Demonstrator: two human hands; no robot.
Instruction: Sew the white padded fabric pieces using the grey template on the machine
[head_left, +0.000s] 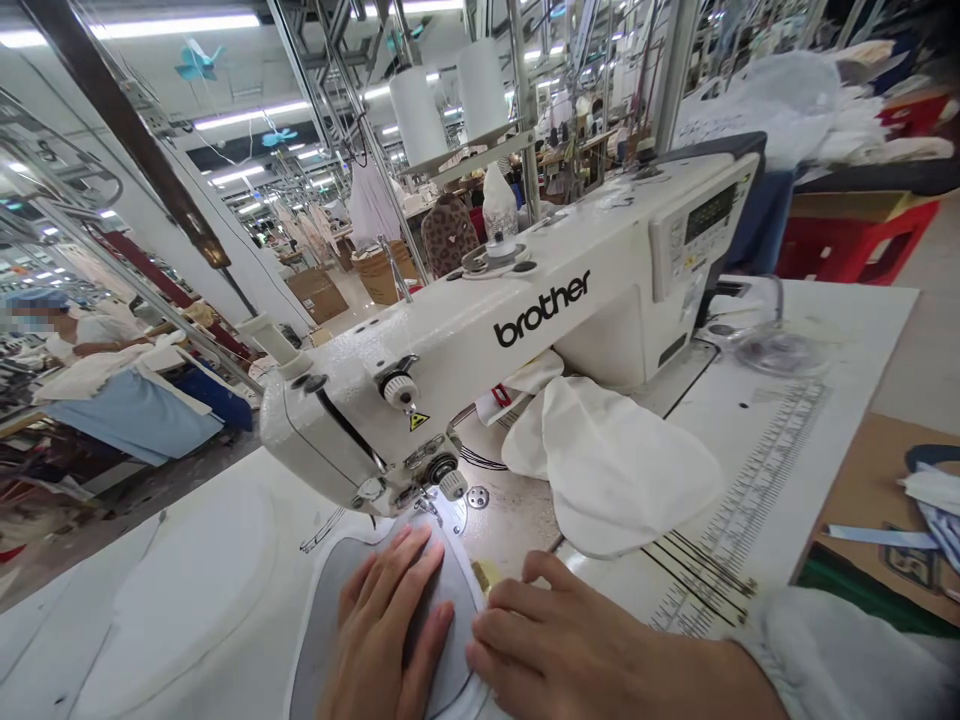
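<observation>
My left hand (394, 615) lies flat with its fingers stretched out on a grey panel (334, 580), which is curved and has white cloth (463, 570) showing around its border. The panel's far end reaches under the presser foot (429, 500) of a white Brother sewing machine (480, 320). At the panel's right edge, my right hand (540, 635) has its fingers curled closed on the border of the white cloth; its fingertips are partly hidden. A small yellowish block (485, 575) sits just beyond those fingers.
White cut cloth pieces (622, 470) lie right of the needle, below the machine arm. Another rounded white piece (180, 590) lies on the left of the table. A ruler scale (750, 500) marks the tabletop. Thread cones (416, 112) stand above. A cardboard box (885, 510) is at right.
</observation>
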